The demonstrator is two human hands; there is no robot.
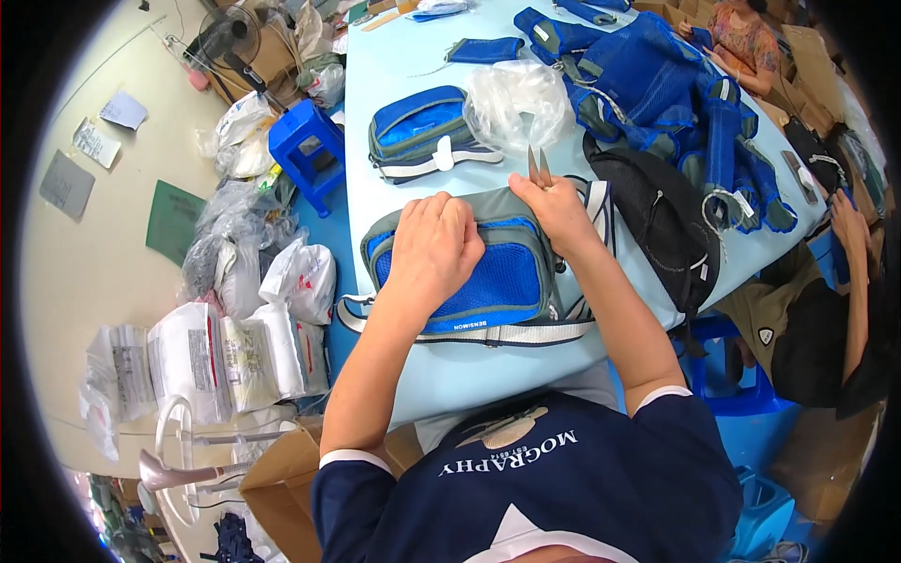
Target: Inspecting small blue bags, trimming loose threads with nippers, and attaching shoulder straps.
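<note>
A blue and grey bag (497, 281) with a mesh front pocket lies flat before me on the table, its pale webbing strap with dark edges looped around it. My left hand (434, 246) is closed in a fist over the bag's upper left part; whatever its fingers pinch is hidden. My right hand (556, 214) grips a pair of scissors (538, 165) at the bag's upper right corner. The two metal blades point away from me, slightly apart, and the handles are covered by my fingers.
Beyond the bag are a smaller blue and grey pouch (422, 131) and a clear plastic bag (518, 105). A black bag (657, 220) and a heap of blue mesh bags (648, 80) lie to the right. Co-workers sit along that side. A blue stool (308, 148) stands left of the table (394, 38).
</note>
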